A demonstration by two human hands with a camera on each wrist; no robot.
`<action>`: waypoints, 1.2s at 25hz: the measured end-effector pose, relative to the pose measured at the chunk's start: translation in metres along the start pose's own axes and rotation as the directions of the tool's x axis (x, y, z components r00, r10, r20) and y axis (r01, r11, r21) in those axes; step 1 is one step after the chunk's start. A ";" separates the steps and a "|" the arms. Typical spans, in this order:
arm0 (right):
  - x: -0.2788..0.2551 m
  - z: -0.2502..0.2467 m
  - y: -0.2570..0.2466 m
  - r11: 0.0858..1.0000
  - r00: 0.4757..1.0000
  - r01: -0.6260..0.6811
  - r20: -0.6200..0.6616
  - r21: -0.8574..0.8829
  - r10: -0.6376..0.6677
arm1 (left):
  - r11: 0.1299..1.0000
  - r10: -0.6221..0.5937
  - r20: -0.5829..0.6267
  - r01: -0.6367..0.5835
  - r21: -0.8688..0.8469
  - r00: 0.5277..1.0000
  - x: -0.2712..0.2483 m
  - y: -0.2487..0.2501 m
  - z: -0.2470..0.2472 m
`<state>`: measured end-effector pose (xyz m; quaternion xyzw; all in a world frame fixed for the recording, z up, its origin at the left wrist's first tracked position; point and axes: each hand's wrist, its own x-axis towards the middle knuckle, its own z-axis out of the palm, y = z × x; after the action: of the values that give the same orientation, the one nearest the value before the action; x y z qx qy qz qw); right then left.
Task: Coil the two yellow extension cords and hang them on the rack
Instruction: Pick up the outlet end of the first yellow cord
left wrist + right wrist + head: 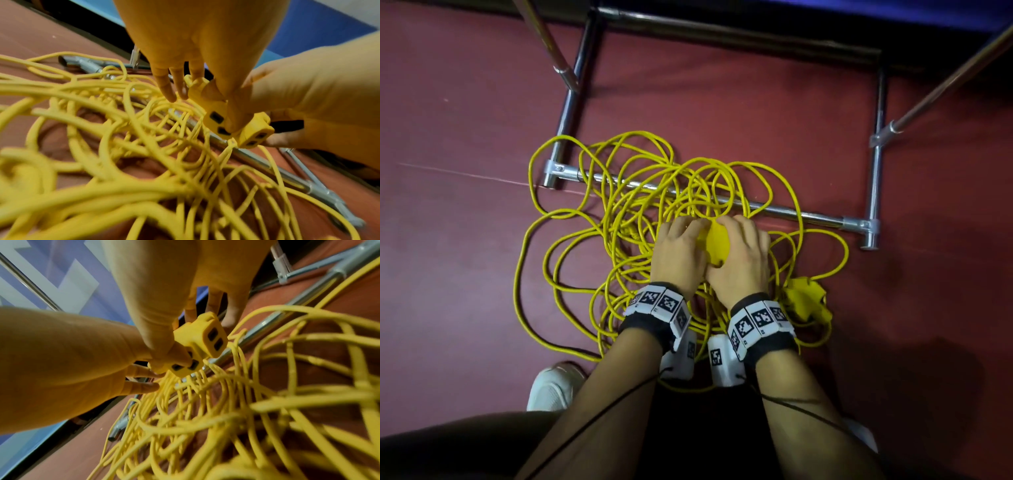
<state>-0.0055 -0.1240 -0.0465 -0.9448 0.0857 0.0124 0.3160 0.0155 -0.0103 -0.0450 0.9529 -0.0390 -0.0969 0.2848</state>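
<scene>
Two tangled yellow extension cords lie in a loose heap on the red floor, draped over the rack's low front bar. Above the heap's middle both hands hold one yellow socket block. My left hand pinches its left side with the thumb on an outlet face, and its other fingers point down at the cords. My right hand grips the block from the right, thumb and fingers around it. A second yellow socket end lies on the floor by my right wrist.
The rack's chrome tube base frames the floor beyond the heap, with slanted poles rising at left and right. A blue surface runs along the far edge. My white shoe stands at the heap's near left.
</scene>
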 end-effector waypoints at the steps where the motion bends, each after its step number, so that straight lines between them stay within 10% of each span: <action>1: 0.003 -0.011 -0.005 1.000 1.000 0.025 -0.002 0.019 -0.025 | 1.000 0.009 -0.006 -0.009 -0.002 1.000 0.002 0.008 -0.011; 8: 0.021 -0.115 -0.061 0.972 0.959 0.234 -0.171 0.032 -0.225 | 0.961 0.222 -0.156 -0.189 0.201 0.962 0.002 0.062 -0.091; 19: 0.008 -0.273 -0.178 0.792 0.802 0.584 -0.272 0.175 -0.531 | 0.874 0.324 -0.331 -0.414 -0.254 0.886 -0.020 0.154 -0.234; 24: 0.003 -0.299 -0.188 0.676 0.894 0.366 -0.039 0.640 -0.447 | 0.619 0.195 -0.401 -0.430 -0.658 0.895 -0.042 0.186 -0.283; 27: 0.000 -0.292 -0.181 0.785 0.871 0.323 0.158 0.529 -0.465 | 0.309 0.035 -0.329 -0.323 -0.895 0.944 -0.055 0.207 -0.307; 30: -0.003 -0.282 -0.174 0.863 0.928 0.328 0.038 0.383 -0.370 | 0.183 -0.013 -0.321 -0.313 -0.932 0.947 -0.057 0.206 -0.320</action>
<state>0.0124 -0.1560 0.2829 -0.8657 -0.1035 -0.0095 0.4896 0.0224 -0.0040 0.3397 0.5512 -0.0260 0.0533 0.8322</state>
